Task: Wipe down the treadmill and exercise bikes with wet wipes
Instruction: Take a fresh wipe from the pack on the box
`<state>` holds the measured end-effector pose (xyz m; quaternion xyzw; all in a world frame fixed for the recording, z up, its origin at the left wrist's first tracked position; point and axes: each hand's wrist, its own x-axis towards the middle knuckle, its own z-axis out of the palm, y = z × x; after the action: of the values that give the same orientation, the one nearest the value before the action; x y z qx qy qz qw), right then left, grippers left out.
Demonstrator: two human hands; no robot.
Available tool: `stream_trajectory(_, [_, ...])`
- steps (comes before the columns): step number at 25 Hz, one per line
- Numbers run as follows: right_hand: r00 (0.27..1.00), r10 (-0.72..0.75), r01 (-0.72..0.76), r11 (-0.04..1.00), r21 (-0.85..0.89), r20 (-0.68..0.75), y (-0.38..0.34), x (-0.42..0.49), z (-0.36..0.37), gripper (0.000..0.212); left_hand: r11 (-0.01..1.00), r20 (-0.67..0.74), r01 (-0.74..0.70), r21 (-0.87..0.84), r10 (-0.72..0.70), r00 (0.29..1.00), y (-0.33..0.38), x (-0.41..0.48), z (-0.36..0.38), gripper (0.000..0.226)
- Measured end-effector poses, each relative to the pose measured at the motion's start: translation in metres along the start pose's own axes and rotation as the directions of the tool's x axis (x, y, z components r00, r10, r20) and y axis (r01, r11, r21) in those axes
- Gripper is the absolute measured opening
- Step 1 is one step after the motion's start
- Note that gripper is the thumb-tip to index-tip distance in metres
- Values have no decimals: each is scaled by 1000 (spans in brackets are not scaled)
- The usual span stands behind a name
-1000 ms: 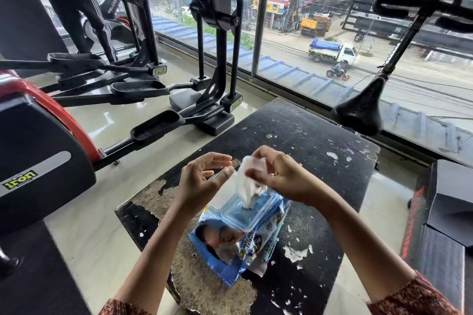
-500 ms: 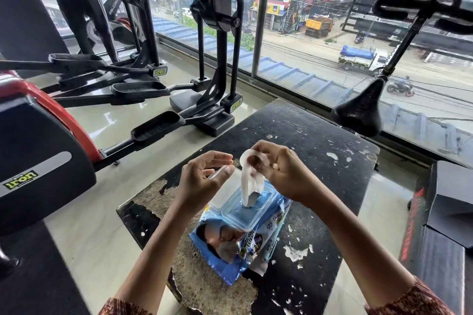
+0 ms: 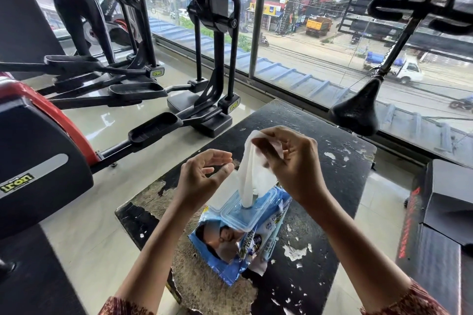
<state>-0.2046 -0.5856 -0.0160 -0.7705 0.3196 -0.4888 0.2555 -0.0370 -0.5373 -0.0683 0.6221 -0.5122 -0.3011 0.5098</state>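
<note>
A blue pack of wet wipes lies on a worn black bench, its clear lid flipped open. My right hand pinches a white wipe and holds it stretched up out of the pack's slot. My left hand hovers just left of the wipe with fingers loosely curled, holding nothing. An exercise bike's black saddle and handlebars stand at the right by the window. Elliptical machines stand at the left.
A red and black machine housing fills the left edge. A black machine with red lettering sits at the right. A person's legs stand at the far left by the window. Pale tiled floor surrounds the bench.
My right hand has drawn the wipe higher out of the pack, so more of it is stretched out. My left hand stays beside the lid.
</note>
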Motion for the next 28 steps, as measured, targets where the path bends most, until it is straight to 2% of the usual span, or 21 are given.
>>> stream_trajectory(3, [996,-35,36,999,11,-85,-4,2,0,11,1000,-7,-3,-3,3,1000,3,0,-1,20])
stream_trajectory(7, [987,20,-8,997,78,-157,-10,7,-2,8,1000,2,-3,-20,3,1000,6,0,-1,20])
stream_trajectory(13, [975,-4,3,1000,-4,-222,-12,5,-8,13,999,16,-19,-40,19,1000,13,1,-2,19])
stream_trajectory(18, [908,-78,70,997,-33,-411,-25,9,-18,13,997,51,-48,-60,51,997,19,1,0,18])
stream_trajectory(22, [830,-201,144,978,-149,-521,-38,8,-36,12,994,94,-75,-77,82,992,23,1,2,14])
stream_trajectory(25, [840,-181,101,978,-180,-512,-41,4,-51,8,990,126,-98,-105,111,986,31,3,9,13])
stream_trajectory(28, [837,-166,-8,949,-315,-521,-36,-8,-67,19,983,189,-145,-114,165,968,42,5,19,14])
